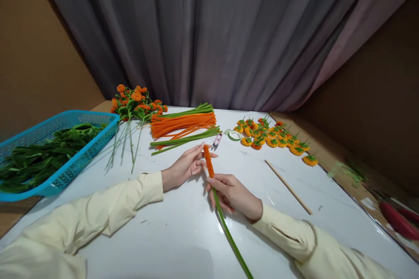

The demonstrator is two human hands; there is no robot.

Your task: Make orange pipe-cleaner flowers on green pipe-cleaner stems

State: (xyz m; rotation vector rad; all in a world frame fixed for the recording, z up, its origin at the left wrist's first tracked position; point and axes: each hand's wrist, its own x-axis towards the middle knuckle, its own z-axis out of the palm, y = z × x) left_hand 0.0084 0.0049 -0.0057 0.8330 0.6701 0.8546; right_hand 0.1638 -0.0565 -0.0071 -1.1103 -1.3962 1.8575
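Orange fuzzy piece above table, looks partway; green stems trail below. Right hand pinching lower end; left hand at tip, grip unclear. Orange-green heads look finished; orange strip bundle unworked.

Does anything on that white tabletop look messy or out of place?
Only minor litter: tiny scraps lie on the near side of the left cuff, and another speck sits beside the wooden stick. They look like stray bits, apart from the grouped orange stems.
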